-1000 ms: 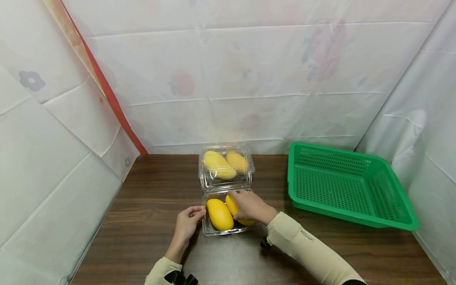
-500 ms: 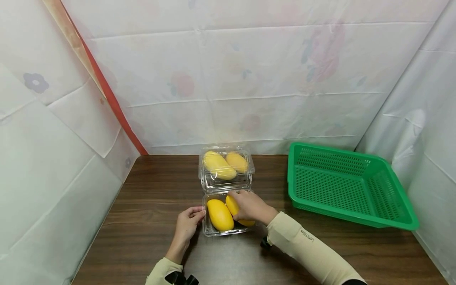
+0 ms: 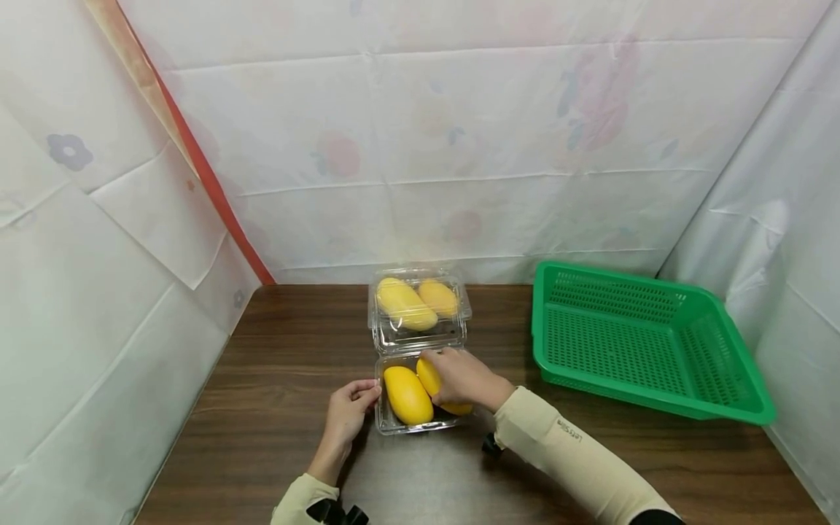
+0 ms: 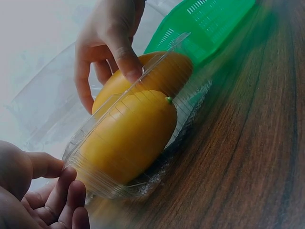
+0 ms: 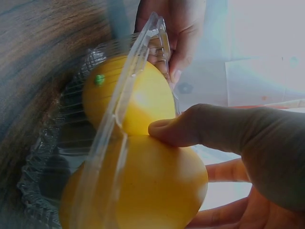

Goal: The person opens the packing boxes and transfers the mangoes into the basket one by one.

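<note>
Two yellow mangoes lie side by side in an open clear plastic clamshell box (image 3: 407, 432) on the table. My right hand (image 3: 462, 380) grips the right mango (image 5: 159, 183), thumb on the near side and fingers round the far side. The left mango (image 3: 408, 396) leans against it, its green stem tip visible in both wrist views. My left hand (image 3: 349, 412) pinches the box's left rim between thumb and fingers, as the left wrist view shows. The raised lid (image 3: 420, 339) stands behind the box.
A second clear box (image 3: 464, 292) with two more mangoes sits behind the lid, against the cloth-covered wall (image 3: 459, 146). To the right on the brown wooden table (image 3: 282, 343) stands a green perforated plastic basket (image 3: 650, 408).
</note>
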Motion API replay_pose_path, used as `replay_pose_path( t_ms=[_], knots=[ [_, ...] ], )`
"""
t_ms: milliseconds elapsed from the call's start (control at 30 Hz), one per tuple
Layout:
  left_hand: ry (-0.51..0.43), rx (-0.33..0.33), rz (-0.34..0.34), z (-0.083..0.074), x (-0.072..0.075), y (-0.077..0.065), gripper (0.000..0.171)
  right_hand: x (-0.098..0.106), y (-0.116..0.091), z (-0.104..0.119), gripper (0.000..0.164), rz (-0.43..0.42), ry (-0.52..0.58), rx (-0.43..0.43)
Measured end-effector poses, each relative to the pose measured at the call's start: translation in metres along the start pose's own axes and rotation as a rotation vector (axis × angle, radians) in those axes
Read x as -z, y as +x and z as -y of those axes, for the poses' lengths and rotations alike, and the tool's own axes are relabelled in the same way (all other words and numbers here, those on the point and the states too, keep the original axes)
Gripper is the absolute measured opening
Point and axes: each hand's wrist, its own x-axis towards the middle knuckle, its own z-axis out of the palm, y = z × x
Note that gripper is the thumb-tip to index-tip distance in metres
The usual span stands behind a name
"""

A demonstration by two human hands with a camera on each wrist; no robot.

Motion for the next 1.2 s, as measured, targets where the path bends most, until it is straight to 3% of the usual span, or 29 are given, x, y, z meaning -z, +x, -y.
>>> replay_pose_path(
  t_ms=[867, 1200],
  knots=[
    [-0.021, -0.003, 0.025, 0.001, -0.001, 0.0, 0.025, 0.023, -0.004, 0.0, 0.07, 0.021, 0.013, 0.043],
    [-0.023, 0.004, 0.022, 0.001, -0.001, 0.0, 0.025, 0.039, -0.008, -0.002, 0.072, 0.023, 0.033, 0.014]
  ],
)
